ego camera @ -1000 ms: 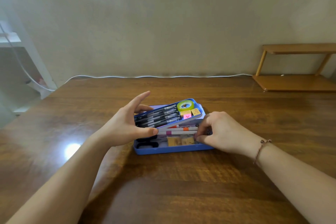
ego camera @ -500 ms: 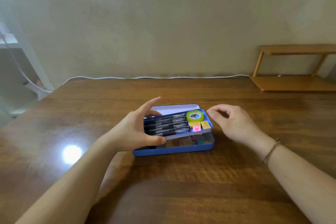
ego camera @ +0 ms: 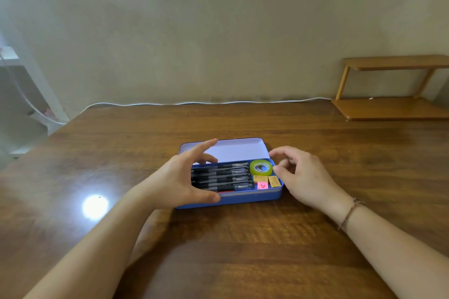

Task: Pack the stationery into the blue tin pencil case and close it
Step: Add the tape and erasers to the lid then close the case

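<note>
The left hand is spread wide over the left half of the tin, thumb along the near edge and fingers reaching toward the far side; it seems to rest on or just above the tray rather than grip anything. The right hand is loosely curled at the tin's right end, fingertips touching or just beside the tray's corner, holding nothing that I can see.

The tray sits in the tin, apparently level. In it lie a row of dark pens side by side, a green tape roll at the far right corner, and near that small yellow blocks and a pink one — erasers or sticky pads, I cannot tell which. The lid is open, leaning back on the far side. The tin is at mid-table, well apart from the wooden shelf at the far right and the white cable along the wall.

Packing looks done; the step in hand seems to be seating the tray, then closing. To do it well, press evenly at both ends so the tray sinks flat — a raised corner would likely stop the lid. The tape roll stands tallest and may foul the lid; check it lies flat. Then bring the lid over from its far edge with one hand while the other steadies the tin.
</note>
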